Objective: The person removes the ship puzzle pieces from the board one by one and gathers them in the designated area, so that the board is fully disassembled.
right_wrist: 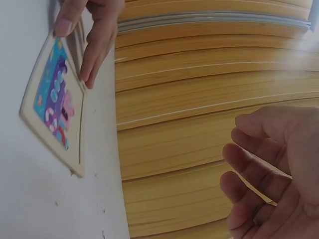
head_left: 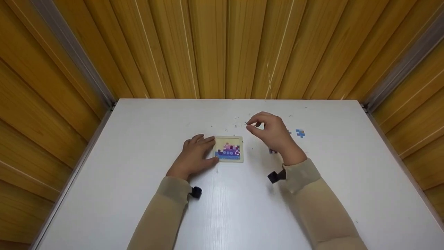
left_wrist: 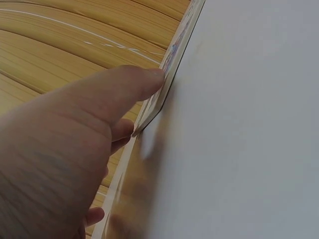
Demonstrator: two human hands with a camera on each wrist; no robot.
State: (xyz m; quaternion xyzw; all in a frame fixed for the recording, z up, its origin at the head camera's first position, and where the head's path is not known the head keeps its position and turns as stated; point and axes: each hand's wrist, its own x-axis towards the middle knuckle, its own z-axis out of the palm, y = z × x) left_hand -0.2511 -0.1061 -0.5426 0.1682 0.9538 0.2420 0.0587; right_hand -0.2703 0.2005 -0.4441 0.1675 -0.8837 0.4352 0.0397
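left fingers (head_left: 207, 140): spread, touching puzzle frame (head_left: 241, 149) | right fingers (right_wrist: 240, 158): loosely curled, slightly apart

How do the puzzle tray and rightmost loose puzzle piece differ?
The puzzle tray is larger and square, with a cream rim; the loose puzzle piece is small, knobbed and rimless. The left hand touches the tray; neither hand touches the piece. Both show blue and lie on the white table.

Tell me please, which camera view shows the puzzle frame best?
The right wrist view: the puzzle frame looks largest there, its picture readable. The head view shows it small; the left wrist view, nearly edge-on.
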